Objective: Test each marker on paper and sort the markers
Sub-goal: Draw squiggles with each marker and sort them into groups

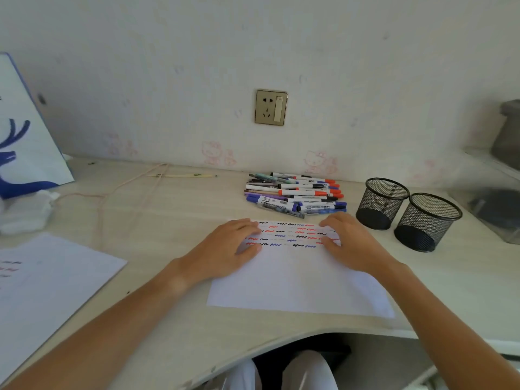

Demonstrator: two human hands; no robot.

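Looking down from the head camera, the test paper (298, 280) serves as the landmark on the bench (168, 220): both hands lie flat on its far end, the left hand (225, 249) and the right hand (351, 243) with fingers straight and pressing, neither grip holding anything. Between them run rows of black, red and blue squiggles. Just beyond the paper's far edge lies the pile of markers (295, 194), capped and crossing one another, none in hand. To the right of the paper, and close to it, stand two mesh cups (408, 212), both apparently empty, so sorting looks not yet begun. The markers should be light, stiff and smooth, liable to roll; a pinch at mid-barrel seems the safest hold, lifting from the top of the pile. The paper is thin and will slide unless pinned.
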